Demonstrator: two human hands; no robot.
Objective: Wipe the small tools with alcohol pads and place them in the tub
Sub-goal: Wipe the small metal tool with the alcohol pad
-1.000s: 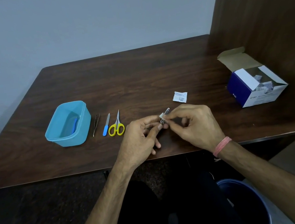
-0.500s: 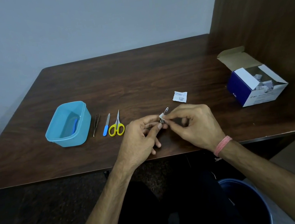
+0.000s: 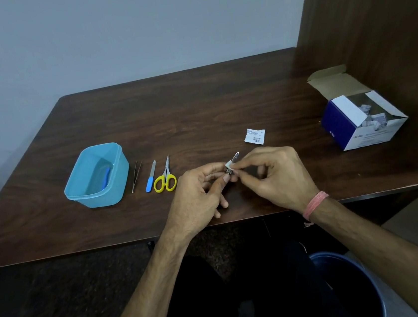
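My left hand (image 3: 201, 190) pinches a small metal nail clipper (image 3: 234, 159) just above the table's front part. My right hand (image 3: 275, 174) pinches a white alcohol pad (image 3: 229, 166) against the clipper. To the left lie yellow-handled scissors (image 3: 165, 179), a blue-handled file (image 3: 151, 178) and thin tweezers (image 3: 136, 175) in a row. The light blue tub (image 3: 119, 168) stands left of them with a blue tool (image 3: 106, 177) inside.
A torn white pad wrapper (image 3: 254, 135) lies behind my hands. An open blue and white box of pads (image 3: 362, 117) stands at the right by the wooden partition (image 3: 369, 22). A dark blue bin (image 3: 352, 285) sits on the floor under the table's front edge.
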